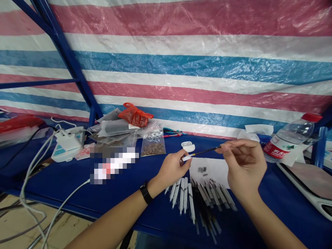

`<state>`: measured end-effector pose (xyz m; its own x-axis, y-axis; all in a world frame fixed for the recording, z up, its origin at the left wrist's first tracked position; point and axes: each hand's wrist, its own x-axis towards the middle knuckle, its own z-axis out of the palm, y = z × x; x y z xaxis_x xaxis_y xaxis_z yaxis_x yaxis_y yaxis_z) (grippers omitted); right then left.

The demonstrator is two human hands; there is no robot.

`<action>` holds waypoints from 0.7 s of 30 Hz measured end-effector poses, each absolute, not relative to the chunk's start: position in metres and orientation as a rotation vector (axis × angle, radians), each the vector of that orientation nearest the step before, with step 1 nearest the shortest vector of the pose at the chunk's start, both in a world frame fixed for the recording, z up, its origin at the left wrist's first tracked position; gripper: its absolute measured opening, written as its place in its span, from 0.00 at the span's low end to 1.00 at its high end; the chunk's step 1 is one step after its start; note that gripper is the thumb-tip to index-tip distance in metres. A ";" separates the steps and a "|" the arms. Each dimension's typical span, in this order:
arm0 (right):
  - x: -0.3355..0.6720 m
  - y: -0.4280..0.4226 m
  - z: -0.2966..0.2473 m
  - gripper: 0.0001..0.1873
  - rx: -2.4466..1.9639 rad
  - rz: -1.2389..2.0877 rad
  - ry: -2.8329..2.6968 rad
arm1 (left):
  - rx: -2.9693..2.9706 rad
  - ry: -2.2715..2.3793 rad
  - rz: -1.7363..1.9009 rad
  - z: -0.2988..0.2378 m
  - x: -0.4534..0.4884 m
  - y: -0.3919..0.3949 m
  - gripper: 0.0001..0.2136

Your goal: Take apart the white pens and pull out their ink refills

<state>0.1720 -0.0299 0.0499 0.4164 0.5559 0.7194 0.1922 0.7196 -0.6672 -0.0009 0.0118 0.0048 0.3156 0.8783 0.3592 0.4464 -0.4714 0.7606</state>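
My left hand (171,169), with a black band on its wrist, is closed around a white pen barrel (186,158). A dark pen refill (206,150) runs from the barrel's open end towards the right. My right hand (245,169) pinches the far end of that refill between thumb and forefinger. Below my hands lie several white pen barrels (183,195), a group of grey-white pen parts (216,195) and dark refills with clear ends (207,218). Small dark pieces (202,169), too small to name surely, rest on a white paper sheet (218,166).
Behind my left hand are a white earphone case (188,146), a clear bag of small brown pieces (153,148) and a red plastic bag (136,116). A water bottle (287,138) and scale (308,183) stand right. A power strip (67,145) with cables sits left.
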 end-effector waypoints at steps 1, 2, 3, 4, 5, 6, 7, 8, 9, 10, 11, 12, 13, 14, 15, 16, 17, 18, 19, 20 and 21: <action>0.170 -0.031 0.048 0.11 -0.780 0.244 -1.170 | 2.046 1.159 1.061 0.005 -0.001 0.012 0.06; 0.168 -0.032 0.047 0.10 -0.791 0.229 -1.188 | 2.040 1.151 1.072 0.006 -0.001 0.011 0.07; 0.167 -0.033 0.046 0.11 -0.802 0.212 -1.195 | 2.033 1.144 1.083 0.006 -0.002 0.011 0.07; 0.166 -0.033 0.046 0.11 -0.812 0.193 -1.189 | 2.027 1.140 1.092 0.007 -0.002 0.011 0.07; 0.166 -0.032 0.046 0.12 -0.822 0.175 -1.173 | 2.023 1.141 1.096 0.007 -0.002 0.011 0.08; 0.167 -0.032 0.046 0.12 -0.828 0.163 -1.151 | 2.020 1.143 1.098 0.008 -0.003 0.010 0.08; 0.167 -0.031 0.047 0.13 -0.832 0.160 -1.130 | 2.019 1.147 1.097 0.008 -0.003 0.010 0.08; 0.168 -0.030 0.047 0.13 -0.832 0.163 -1.118 | 2.018 1.151 1.097 0.008 -0.003 0.010 0.08; 0.168 -0.029 0.047 0.13 -0.830 0.173 -1.115 | 2.020 1.152 1.096 0.008 -0.003 0.010 0.08; 0.168 -0.029 0.046 0.13 -0.829 0.189 -1.125 | 2.023 1.151 1.097 0.008 -0.002 0.011 0.08; 0.168 -0.029 0.044 0.13 -0.827 0.207 -1.142 | 2.026 1.149 1.098 0.008 -0.002 0.011 0.07; 0.167 -0.028 0.042 0.13 -0.824 0.224 -1.164 | 2.028 1.147 1.100 0.008 -0.002 0.011 0.07; 0.166 -0.029 0.040 0.12 -0.823 0.240 -1.188 | 2.029 1.146 1.100 0.008 -0.002 0.011 0.06; 0.165 -0.029 0.038 0.11 -0.825 0.254 -1.216 | 2.027 1.148 1.100 0.007 -0.002 0.011 0.06; 0.164 -0.029 0.036 0.11 -0.836 0.271 -1.251 | 2.027 1.152 1.097 0.007 -0.002 0.011 0.05; 0.164 -0.030 0.034 0.11 -0.853 0.297 -1.294 | 2.028 1.157 1.094 0.007 -0.002 0.011 0.05; 0.163 -0.030 0.032 0.10 -0.874 0.332 -1.336 | 2.028 1.162 1.090 0.008 -0.002 0.011 0.04; 0.164 -0.029 0.032 0.10 -0.896 0.378 -1.375 | 2.026 1.165 1.088 0.008 -0.002 0.011 0.04; 0.165 -0.028 0.031 0.11 -0.915 0.429 -1.403 | 2.017 1.167 1.089 0.009 -0.002 0.011 0.04; 0.166 -0.027 0.031 0.11 -0.932 0.476 -1.414 | 1.996 1.165 1.092 0.009 -0.001 0.011 0.04; 0.169 -0.025 0.032 0.12 -0.944 0.514 -1.407 | 1.957 1.156 1.098 0.010 -0.001 0.011 0.05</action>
<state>0.1687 -0.0248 0.0315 0.1423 0.7922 0.5935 0.2236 0.5584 -0.7989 -0.0008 0.0113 0.0103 0.2754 0.8964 0.3474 0.3930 -0.4348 0.8103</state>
